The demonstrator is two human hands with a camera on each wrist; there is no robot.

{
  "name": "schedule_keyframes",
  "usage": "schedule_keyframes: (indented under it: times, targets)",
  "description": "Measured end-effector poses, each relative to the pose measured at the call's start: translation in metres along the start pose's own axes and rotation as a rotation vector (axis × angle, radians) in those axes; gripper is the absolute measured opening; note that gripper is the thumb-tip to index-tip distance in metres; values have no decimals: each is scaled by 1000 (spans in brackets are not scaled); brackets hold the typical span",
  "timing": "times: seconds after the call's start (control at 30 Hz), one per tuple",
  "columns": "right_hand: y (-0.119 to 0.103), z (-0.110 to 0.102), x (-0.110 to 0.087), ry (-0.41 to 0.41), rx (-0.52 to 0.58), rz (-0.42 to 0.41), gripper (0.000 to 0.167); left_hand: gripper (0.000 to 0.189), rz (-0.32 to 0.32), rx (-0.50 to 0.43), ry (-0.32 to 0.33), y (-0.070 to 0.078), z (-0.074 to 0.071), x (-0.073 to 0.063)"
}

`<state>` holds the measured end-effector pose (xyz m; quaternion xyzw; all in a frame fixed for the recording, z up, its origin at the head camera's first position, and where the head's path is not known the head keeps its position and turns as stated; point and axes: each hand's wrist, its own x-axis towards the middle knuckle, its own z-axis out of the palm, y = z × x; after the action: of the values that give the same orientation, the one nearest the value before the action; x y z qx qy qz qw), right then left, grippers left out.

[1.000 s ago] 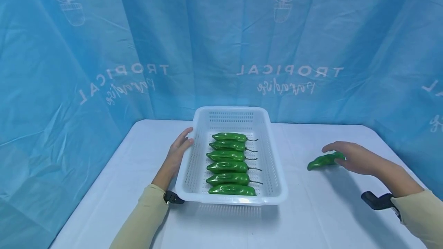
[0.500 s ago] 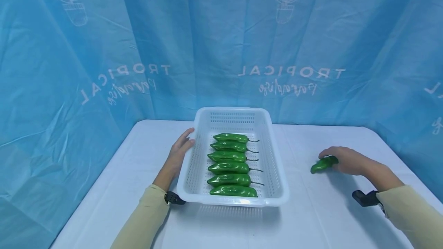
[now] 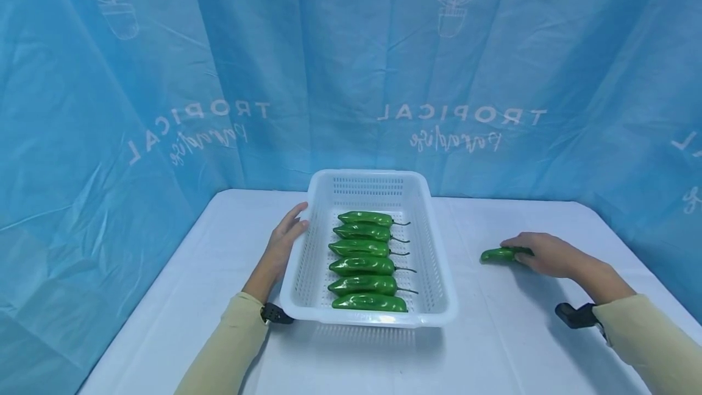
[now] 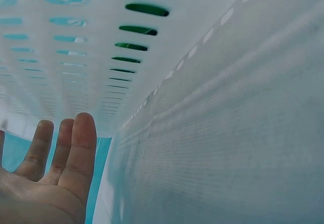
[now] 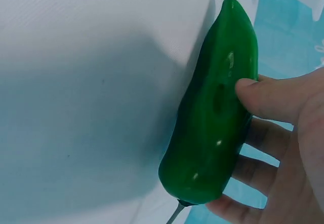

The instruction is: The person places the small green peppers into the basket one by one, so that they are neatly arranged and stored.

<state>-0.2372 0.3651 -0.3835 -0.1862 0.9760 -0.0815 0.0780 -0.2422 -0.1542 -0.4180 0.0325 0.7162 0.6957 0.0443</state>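
Observation:
A green chili pepper (image 3: 496, 255) is at the right of the table, and my right hand (image 3: 540, 255) grips its stem half. In the right wrist view, my thumb presses one side of the pepper (image 5: 212, 117) while the fingers lie behind it; its thin stem points down. My left hand (image 3: 282, 242) rests against the left side of a white plastic basket (image 3: 437, 255). Its fingers (image 4: 81, 148) show straight beside the slotted wall (image 4: 101, 11) in the left wrist view. Several green chili peppers (image 3: 362, 266) lie in the basket in one column, most with stems visible to the right.
A white cloth covers the table (image 3: 482, 346). Blue printed curtains (image 3: 351, 78) hang behind it and along both sides. The basket stands between my two hands, its right rim facing the held pepper.
My right hand has moved slightly left and taken hold of the pepper. The pepper has turned more level, its tip further left. My left hand stays at the basket.

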Motion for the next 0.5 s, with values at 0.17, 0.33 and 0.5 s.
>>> schedule_keyframes:
  times: [0.17, 0.33, 0.5]
  targets:
    - [-1, -1, 4, -8, 13, 15, 27, 57, 15, 18, -3, -1, 0, 0]
    - [0, -2, 5, -57, 76, 70, 32, 56, 8, 12, 0, -1, 1, -1]
    - [4, 0, 3, -9, 122, 58, 35, 55, 1, 17, 9, -1, 1, -1]
